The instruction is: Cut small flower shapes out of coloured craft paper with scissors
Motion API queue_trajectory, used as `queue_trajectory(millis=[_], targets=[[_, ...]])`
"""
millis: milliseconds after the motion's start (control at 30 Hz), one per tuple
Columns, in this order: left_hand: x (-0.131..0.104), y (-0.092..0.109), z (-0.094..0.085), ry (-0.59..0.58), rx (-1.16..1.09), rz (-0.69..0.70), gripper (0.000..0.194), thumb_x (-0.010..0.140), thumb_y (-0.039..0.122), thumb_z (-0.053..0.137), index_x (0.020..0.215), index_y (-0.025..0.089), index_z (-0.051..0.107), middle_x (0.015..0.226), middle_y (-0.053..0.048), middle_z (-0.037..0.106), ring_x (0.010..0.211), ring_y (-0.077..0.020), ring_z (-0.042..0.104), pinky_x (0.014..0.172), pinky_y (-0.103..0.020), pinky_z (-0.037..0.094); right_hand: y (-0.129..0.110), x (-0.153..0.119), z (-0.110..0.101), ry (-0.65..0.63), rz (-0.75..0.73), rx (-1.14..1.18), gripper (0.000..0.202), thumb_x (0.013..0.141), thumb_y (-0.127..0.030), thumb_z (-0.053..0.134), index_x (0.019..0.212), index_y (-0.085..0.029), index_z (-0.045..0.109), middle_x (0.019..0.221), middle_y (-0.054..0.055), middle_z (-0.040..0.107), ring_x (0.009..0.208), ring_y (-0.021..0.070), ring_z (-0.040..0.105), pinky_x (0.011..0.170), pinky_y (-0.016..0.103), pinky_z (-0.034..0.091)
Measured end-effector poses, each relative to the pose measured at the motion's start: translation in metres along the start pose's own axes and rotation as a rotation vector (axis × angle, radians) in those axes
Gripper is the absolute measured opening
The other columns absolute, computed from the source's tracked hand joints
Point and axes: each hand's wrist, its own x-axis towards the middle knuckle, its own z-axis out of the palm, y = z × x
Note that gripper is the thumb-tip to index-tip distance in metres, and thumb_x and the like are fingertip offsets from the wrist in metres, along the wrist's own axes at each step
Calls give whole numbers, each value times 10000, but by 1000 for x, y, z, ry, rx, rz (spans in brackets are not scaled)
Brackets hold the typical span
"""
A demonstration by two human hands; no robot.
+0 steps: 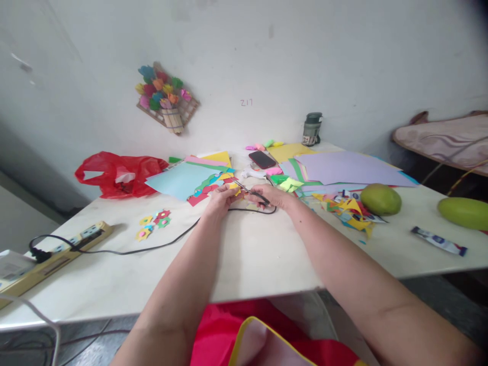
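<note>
Near the middle of the white table, my left hand (221, 200) is closed on a small piece of yellow paper (234, 190). My right hand (269, 195) is wrapped round the black handles of a pair of scissors (260, 197), whose blades point left towards the yellow paper. Just beyond my left hand lie cut strips of coloured paper (208, 187) in red, blue and green. Small paper flowers (163, 215) rest on the table to the left. A black cable passes close below both hands.
A red plastic bag (122, 175) and a power strip (57, 262) are on the left. Coloured sheets (343, 168), a phone (262, 159) and a bottle (311, 129) stand or lie at the back. Paper scraps (348, 211), green fruits (380, 199) and a tube (438, 241) are on the right.
</note>
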Motion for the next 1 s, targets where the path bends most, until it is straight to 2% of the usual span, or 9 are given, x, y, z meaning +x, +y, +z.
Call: queue_trajectory(millis=[233,600,733,833,1000], targets=[[1,-2,-1,0,-22,7,238,560,208,789,604,135,567,707,-52,684,813,-221,687,824,-359,540,10,8,0,10,-14,-6,231,718,-279,718,705,-150,528,490,-62,477,356,40,409,334,163,363],[2,-2,-2,10,-18,12,252,541,222,799,647,123,593,756,-71,695,859,-243,685,829,-376,537,15,11,0,23,-46,46,228,679,-259,747,733,-141,560,492,-67,481,363,45,421,321,163,361],[2,-2,-1,12,-21,10,258,539,219,798,625,127,573,764,-73,697,873,-241,682,827,-367,536,13,10,1,32,-22,61,191,700,-228,727,719,-145,556,454,-72,471,333,45,403,310,166,339],[2,-2,-2,4,-17,5,258,546,223,799,635,125,578,761,-70,698,832,-224,686,801,-350,540,11,10,1,32,-17,65,189,702,-230,722,714,-145,553,439,-81,463,323,40,388,306,163,332],[4,-3,-5,-14,-6,7,255,573,249,804,648,129,592,740,-49,694,680,-163,670,704,-300,550,11,7,-2,76,-73,45,278,655,-326,765,718,-139,570,483,-67,493,365,34,409,332,155,345]])
